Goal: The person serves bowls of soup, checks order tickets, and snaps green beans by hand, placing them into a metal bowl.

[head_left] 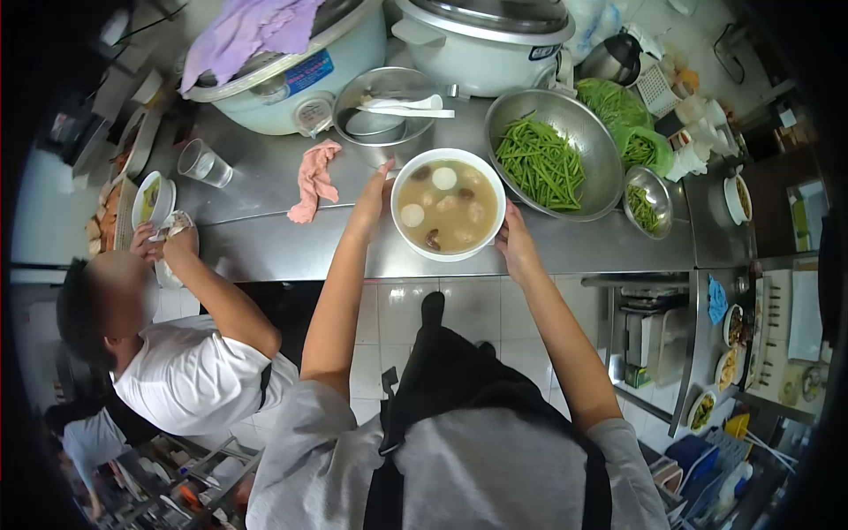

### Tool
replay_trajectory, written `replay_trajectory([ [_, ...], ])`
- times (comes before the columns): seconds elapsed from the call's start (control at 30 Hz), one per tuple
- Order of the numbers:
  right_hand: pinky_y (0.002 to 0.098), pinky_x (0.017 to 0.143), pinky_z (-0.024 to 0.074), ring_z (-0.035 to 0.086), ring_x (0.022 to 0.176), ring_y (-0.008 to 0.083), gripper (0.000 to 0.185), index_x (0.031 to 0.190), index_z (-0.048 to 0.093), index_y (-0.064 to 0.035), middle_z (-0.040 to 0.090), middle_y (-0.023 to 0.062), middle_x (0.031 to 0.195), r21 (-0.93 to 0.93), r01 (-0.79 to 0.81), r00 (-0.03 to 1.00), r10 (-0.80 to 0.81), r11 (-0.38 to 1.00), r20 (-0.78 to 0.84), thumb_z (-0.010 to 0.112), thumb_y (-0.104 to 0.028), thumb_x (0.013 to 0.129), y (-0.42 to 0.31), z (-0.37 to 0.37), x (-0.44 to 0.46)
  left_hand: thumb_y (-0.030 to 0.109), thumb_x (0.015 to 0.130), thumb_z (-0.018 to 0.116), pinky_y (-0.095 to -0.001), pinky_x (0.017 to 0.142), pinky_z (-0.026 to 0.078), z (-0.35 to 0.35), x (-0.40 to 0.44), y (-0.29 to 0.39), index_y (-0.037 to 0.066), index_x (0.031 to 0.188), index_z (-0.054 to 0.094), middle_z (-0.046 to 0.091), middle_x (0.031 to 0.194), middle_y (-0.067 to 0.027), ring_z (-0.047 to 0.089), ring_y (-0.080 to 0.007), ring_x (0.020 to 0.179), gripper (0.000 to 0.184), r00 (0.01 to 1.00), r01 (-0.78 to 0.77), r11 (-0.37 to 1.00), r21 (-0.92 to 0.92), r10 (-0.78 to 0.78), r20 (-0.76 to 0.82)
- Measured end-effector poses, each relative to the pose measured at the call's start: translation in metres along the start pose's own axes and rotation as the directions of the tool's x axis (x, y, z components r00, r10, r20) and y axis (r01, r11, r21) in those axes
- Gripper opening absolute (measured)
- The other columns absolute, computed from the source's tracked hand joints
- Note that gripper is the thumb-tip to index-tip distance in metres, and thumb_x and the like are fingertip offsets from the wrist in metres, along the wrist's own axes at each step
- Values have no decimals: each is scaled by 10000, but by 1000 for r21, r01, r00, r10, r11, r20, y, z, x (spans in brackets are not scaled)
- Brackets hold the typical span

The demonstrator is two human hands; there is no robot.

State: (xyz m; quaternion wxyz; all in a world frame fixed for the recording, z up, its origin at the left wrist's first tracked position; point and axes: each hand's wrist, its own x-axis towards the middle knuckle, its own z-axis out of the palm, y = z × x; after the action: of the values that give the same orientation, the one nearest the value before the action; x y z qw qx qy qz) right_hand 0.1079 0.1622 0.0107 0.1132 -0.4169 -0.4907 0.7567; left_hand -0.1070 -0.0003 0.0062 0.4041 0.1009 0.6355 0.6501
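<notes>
Between my two hands is a white bowl (448,205) full of cloudy soup, with pale round slices, dark pieces and lumps in it. My left hand (374,201) grips its left side, and my right hand (516,237) grips the right side. The bowl is level, over the front part of the steel counter (309,256); whether it touches the surface I cannot tell. Left of it lies a crumpled pink cloth (314,181). A metal bowl of cut green beans (543,163) stands just to the right. Behind my left hand is a steel pot (353,93) with white ladles (406,108) across it.
Two large cookers (296,84) (486,44) line the back, a purple cloth (252,35) over the left one. A glass (205,164) stands at left, near a co-worker (194,362) handling food. A smaller bowl of greens (647,203) is at right.
</notes>
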Motion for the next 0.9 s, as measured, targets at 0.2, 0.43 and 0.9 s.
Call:
replay_trajectory([
  [0.2, 361, 1033, 327, 439, 1242, 134, 501, 1437, 358, -171, 473, 20, 1363, 118, -22, 995, 33, 993, -94, 340, -442, 1016, -7, 17, -4, 417, 1015, 334, -323, 1092, 301, 3, 11, 9, 59, 1450, 351, 440, 1425, -110, 412, -193, 1306, 564, 979, 10, 1000, -24, -5, 202],
  [0.43, 481, 1070, 280, 305, 1357, 214, 580, 1469, 296, -147, 308, 54, 1500, -11, -40, 999, 40, 999, 0, 336, -485, 1000, 5, 0, 0, 421, 1004, 390, -313, 1066, 334, -3, 17, 0, 7, 1405, 405, 488, 1378, -123, 449, -203, 1274, 577, 979, -2, 999, -50, 12, 204],
  [0.9, 381, 767, 497, 636, 887, 254, 214, 1011, 694, -51, 684, 126, 937, -784, 612, 691, -556, 107, 463, 578, -185, 892, -156, 107, 17, 214, 985, 497, -277, 756, 480, -47, -4, -43, 8, 1155, 614, 648, 967, -79, 596, -147, 824, 292, 872, -315, 902, 296, 398, -284],
])
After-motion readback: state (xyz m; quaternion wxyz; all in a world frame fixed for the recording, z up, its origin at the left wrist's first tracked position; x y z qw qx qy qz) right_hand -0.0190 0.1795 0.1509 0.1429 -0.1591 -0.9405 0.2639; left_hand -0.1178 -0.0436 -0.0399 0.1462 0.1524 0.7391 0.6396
